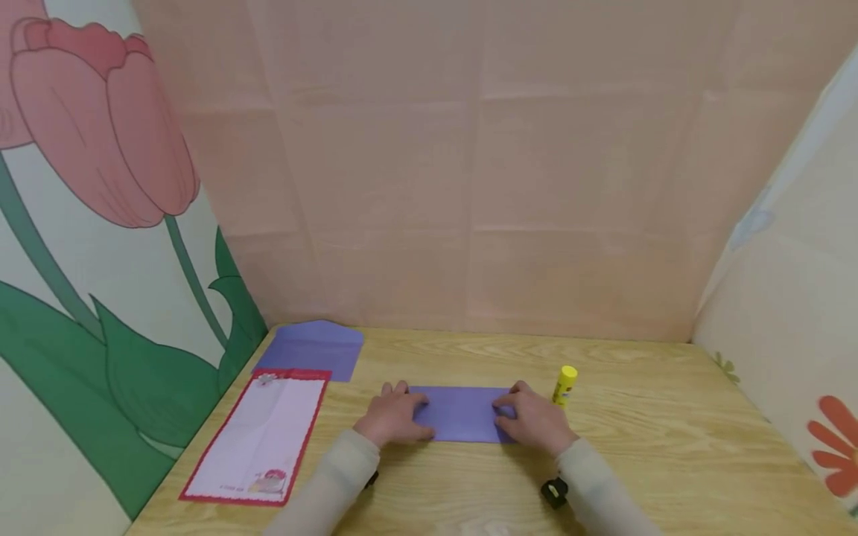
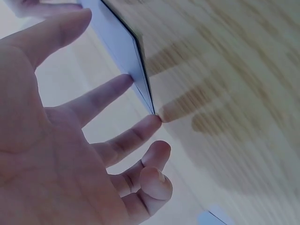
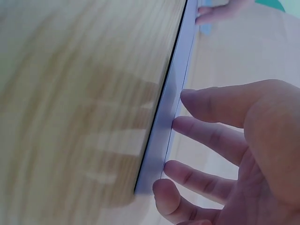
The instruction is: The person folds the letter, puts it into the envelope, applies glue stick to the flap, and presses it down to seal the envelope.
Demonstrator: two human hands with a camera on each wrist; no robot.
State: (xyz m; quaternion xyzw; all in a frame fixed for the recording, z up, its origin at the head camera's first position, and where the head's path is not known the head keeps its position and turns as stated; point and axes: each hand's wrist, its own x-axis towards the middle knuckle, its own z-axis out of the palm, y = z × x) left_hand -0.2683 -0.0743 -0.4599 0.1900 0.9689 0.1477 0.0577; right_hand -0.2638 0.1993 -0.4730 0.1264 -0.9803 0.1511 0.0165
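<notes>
A flat purple envelope (image 1: 462, 414) lies on the table between both hands. My left hand (image 1: 395, 417) rests on its left end, thumb at the near edge. In the left wrist view, the extended index fingertip (image 2: 125, 80) touches the envelope's surface, the middle fingertip is at its corner, and the other two fingers are bent clear of it. At the envelope's right end, my right hand (image 1: 534, 421) presses with thumb and fingertips. The right wrist view has the thumb (image 3: 197, 99) and two fingers lined up along the thin envelope (image 3: 164, 108).
A yellow glue stick (image 1: 565, 385) stands just beyond the right hand. Another purple envelope (image 1: 311, 353), its flap raised, lies at the table's back left. In front of it is a red-bordered sheet of letter paper (image 1: 258, 439). A draped cloth (image 1: 469, 186) hangs behind the table.
</notes>
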